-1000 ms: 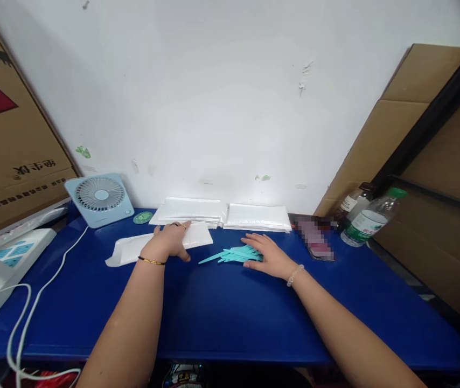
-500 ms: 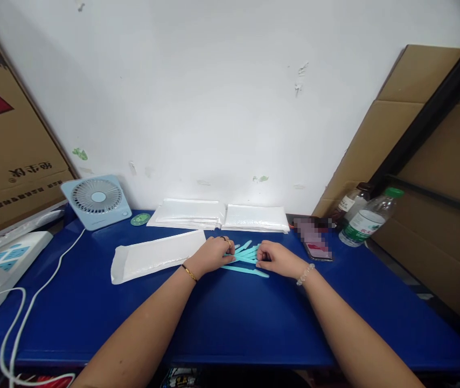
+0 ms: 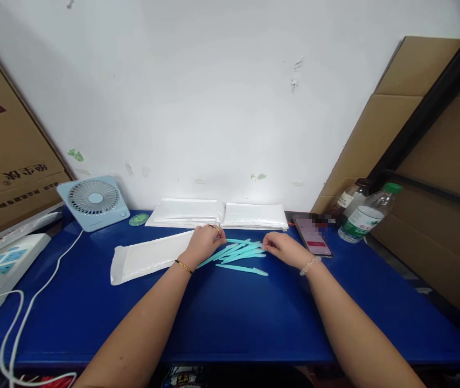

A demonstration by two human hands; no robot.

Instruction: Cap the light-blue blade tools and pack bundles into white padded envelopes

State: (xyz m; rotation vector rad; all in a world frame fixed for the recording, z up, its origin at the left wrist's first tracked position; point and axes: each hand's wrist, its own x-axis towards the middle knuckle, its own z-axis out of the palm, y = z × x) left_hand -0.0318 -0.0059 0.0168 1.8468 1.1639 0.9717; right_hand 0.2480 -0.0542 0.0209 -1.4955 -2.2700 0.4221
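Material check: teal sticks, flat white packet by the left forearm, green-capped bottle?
Teal sticks: probably molded plastic, smooth satin; even color, slim crisp outlines.
White packet: paper or plastic film, can't tell which; pale, soft sheen, creased end.
Green-capped bottle: likely clear plastic, glossy; see-through walls, highlights.

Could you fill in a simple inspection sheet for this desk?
Surface: blue tabletop, no spills seen.
Things at the hands: pile of turquoise sticks, one stick apart in front; white envelope on the left; two envelope stacks by the wall.
Clutter: fan, green disc, phone, two bottles.
Hands: left and right at the pile's far side; grip unclear.
Cables: white cables at left; power strip.
Surroundings: scuffed white wall, cardboard both sides.
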